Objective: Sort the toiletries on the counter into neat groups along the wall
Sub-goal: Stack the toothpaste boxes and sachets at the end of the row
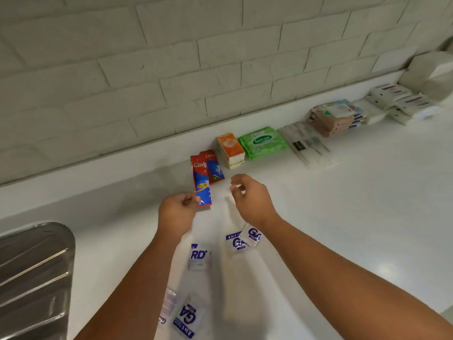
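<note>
The left hand (175, 212) pinches the lower end of a Colgate sachet (201, 182) in its fingers, just beside a second Colgate sachet (213, 168) lying on the table (343, 204) near the wall. The right hand (250, 200) hovers with fingers curled; whether they pinch anything, I cannot tell. Blue-and-white sachets (199, 256) lie scattered beneath the forearms.

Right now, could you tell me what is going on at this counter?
A person is sorting toiletries. The left hand pinches a red sachet by its lower end, beside a second sachet lying by the wall. The right hand hovers close, fingers curled. Sorted packs line the wall; white sachets lie loose on the counter.
</note>
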Demonstrator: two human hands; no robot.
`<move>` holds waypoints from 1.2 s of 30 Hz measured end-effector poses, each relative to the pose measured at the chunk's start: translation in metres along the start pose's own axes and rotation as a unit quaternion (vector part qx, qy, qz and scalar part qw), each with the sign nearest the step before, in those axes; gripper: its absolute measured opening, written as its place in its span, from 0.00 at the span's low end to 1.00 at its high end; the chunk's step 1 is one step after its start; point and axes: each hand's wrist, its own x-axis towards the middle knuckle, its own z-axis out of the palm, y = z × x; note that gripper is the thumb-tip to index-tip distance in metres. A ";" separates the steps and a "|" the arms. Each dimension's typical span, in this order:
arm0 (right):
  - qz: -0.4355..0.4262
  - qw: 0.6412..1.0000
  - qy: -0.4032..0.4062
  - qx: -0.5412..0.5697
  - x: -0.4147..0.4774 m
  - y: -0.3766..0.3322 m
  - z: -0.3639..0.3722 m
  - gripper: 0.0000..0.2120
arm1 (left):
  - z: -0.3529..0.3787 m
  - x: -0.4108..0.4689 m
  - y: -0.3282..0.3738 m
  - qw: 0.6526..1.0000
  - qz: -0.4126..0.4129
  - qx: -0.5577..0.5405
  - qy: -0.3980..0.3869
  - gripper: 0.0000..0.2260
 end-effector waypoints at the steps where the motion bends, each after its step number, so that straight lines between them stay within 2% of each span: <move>1: -0.012 0.999 -0.014 -0.029 0.009 0.007 0.003 0.14 | 0.004 0.014 0.000 1.000 -0.011 0.003 0.011 0.04; 2: -0.026 0.998 -0.027 -0.057 0.017 0.013 0.006 0.15 | 0.007 0.026 0.001 1.000 -0.016 0.014 0.020 0.02; 5: -0.082 0.987 -0.067 -0.122 0.039 0.025 0.019 0.17 | 0.015 0.056 0.000 0.998 -0.030 0.046 0.036 0.08; 8: -0.137 0.973 -0.109 -0.152 0.054 0.032 0.035 0.20 | 0.025 0.079 -0.003 0.995 -0.041 0.072 0.048 0.08; 13: -0.223 0.951 -0.102 -0.190 0.067 0.049 0.057 0.21 | 0.037 0.097 -0.005 0.989 -0.047 0.125 0.057 0.09; 24: -0.230 0.942 -0.094 -0.227 0.075 0.063 0.068 0.24 | 0.044 0.096 0.001 0.977 -0.030 0.198 0.075 0.12; 36: -0.228 0.952 -0.081 -0.189 0.072 0.062 0.062 0.22 | 0.047 0.091 0.007 0.981 -0.048 0.165 0.095 0.12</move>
